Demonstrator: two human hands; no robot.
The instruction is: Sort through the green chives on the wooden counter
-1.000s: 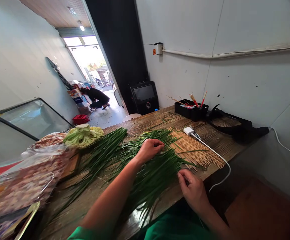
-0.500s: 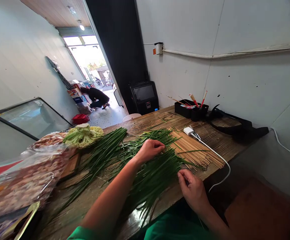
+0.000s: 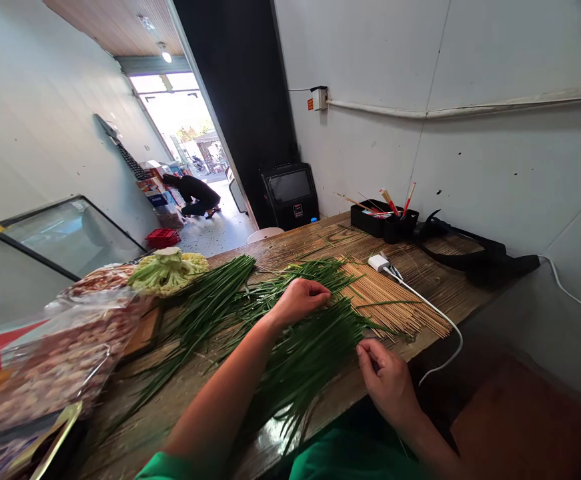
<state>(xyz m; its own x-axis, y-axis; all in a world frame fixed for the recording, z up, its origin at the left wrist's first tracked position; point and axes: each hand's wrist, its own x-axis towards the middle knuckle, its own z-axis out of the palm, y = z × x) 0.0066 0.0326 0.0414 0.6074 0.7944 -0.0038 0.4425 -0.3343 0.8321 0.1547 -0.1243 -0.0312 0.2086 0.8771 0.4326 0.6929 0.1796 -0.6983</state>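
Observation:
A loose heap of long green garlic chives lies along the front of the wooden table, partly behind my left forearm. My left hand reaches over the far side of this heap, fingers closed in a pinch; what is between the fingertips is too small to name. Lower right, my right hand is also pinched closed beside the chives' right-hand ends, and I cannot make out anything in it. Bamboo skewers lie in a flat pile just beyond the hands, with a few green blades across them.
On the wooden table are a white charger with its cable, a black holder and a black strap. Cauliflower and bagged food stand left. A person crouches near the doorway.
Both hands keep their places and pinched shapes. The whole view has shifted very slightly; nothing on the table has visibly moved.

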